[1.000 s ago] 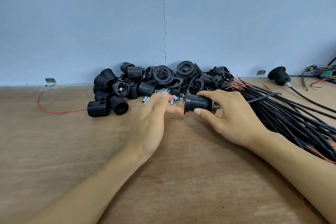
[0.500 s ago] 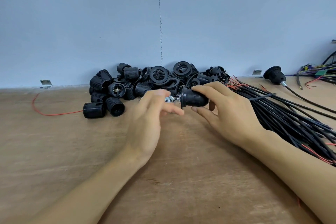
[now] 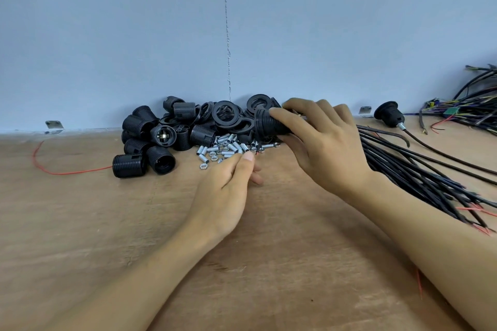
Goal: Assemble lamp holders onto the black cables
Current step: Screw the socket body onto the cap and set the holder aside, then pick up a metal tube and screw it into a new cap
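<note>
My right hand [image 3: 320, 145] grips a black threaded lamp holder [image 3: 266, 123], lifted just above the pile of black lamp holder parts [image 3: 166, 137] at the wall. My left hand [image 3: 228, 188] lies low on the table with its fingers curled under, its thumb tip beside a heap of small metal threaded tubes and nuts [image 3: 228, 146]; whether it pinches one is hidden. A bundle of black cables [image 3: 419, 169] fans out to the right, under my right wrist. One finished holder on a cable [image 3: 388, 114] lies at the back right.
The brown wooden table [image 3: 80, 223] meets a blue-grey wall behind the pile. A loose red wire [image 3: 53, 169] curls at the left. Tangled coloured wires [image 3: 470, 107] sit in the far right corner. Metal brackets [image 3: 53, 125] hold the table to the wall.
My right hand has lifted the lamp holder up and back toward the pile. My left hand has let go of it and dropped to the table by the metal tubes.
</note>
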